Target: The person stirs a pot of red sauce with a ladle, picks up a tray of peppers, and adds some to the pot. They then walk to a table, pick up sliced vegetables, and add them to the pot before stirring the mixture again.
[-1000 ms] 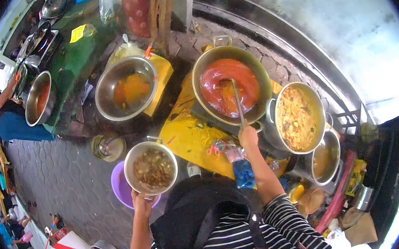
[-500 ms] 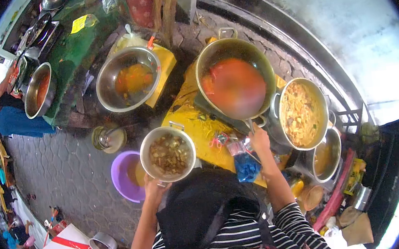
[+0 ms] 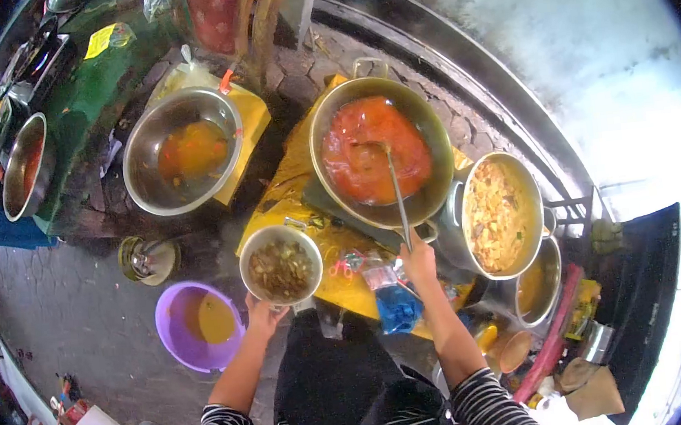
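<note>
A person in black-and-white striped sleeves works among cooking pots, the left hand (image 3: pixel 265 314) gripping the near edge of a small round silver metal pot (image 3: pixel 275 233) at the centre of the frame. Inside lie brown and yellowish chunks; what they are is hard to tell. The right hand (image 3: pixel 418 261), right of centre, is closed around the long metal handle of a ladle (image 3: pixel 399 194), whose far end sits in thick red sauce (image 3: pixel 349 175). The sauce partly fills a large, deep, round metal pot (image 3: pixel 439 166) in the upper centre, beside a low table (image 3: pixel 274 206) with a yellow cover. A crumpled blue plastic bag (image 3: pixel 399 312) lies near the right forearm.

Right of centre, a two-handled silver pot (image 3: pixel 460 246) is filled high with pale yellow stew in chunky pieces (image 3: pixel 496 222). Partly hidden below it, another metal pot (image 3: pixel 550 274) holds brownish-yellow liquid. In the upper left, a wide silver basin (image 3: pixel 141 162) contains orange-yellow soup (image 3: pixel 192 150) with reddish bits, and at the far left a tilted metal basin (image 3: pixel 47 171) shows red contents. A round purple plastic tub (image 3: pixel 171 311), lower left on grey paving (image 3: pixel 79 303), holds murky yellow-brown liquid.
</note>
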`<act>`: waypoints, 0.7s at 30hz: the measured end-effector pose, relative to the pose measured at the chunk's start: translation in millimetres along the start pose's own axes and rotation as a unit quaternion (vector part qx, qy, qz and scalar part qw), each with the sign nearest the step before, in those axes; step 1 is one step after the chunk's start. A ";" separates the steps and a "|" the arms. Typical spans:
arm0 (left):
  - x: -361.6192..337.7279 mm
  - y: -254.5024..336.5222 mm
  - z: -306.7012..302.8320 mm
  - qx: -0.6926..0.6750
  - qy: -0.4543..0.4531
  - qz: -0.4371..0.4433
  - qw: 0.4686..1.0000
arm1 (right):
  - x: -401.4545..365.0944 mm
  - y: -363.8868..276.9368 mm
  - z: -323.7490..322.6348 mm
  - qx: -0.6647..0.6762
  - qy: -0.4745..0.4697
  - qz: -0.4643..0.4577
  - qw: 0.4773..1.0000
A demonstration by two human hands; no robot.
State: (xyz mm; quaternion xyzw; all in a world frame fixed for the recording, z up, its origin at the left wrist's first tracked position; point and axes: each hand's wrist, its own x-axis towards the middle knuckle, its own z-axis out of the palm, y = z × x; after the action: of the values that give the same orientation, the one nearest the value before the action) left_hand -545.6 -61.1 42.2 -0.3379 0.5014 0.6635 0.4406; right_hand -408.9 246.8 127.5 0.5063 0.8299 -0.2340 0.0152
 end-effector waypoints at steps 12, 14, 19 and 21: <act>85.9 -35.2 3.9 -0.026 0.033 -0.001 0.999 | 4.3 20.9 -29.8 -0.049 0.062 -0.007 0.997; 93.2 -41.2 3.3 -0.042 0.023 0.002 0.999 | 17.0 18.8 -22.9 0.005 0.088 -0.017 0.996; 89.5 -39.3 4.4 -0.031 0.050 -0.015 0.998 | 40.4 32.5 9.9 0.135 0.055 0.013 0.989; 88.8 -43.0 -2.6 -0.010 0.059 -0.010 0.998 | 36.8 26.0 9.5 0.167 0.030 0.044 0.984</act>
State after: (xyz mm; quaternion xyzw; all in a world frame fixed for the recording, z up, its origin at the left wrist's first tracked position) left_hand -540.0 -37.1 -53.3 -0.3854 0.5163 0.6434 0.4135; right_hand -406.8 283.5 99.7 0.5446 0.7559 -0.3533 -0.0845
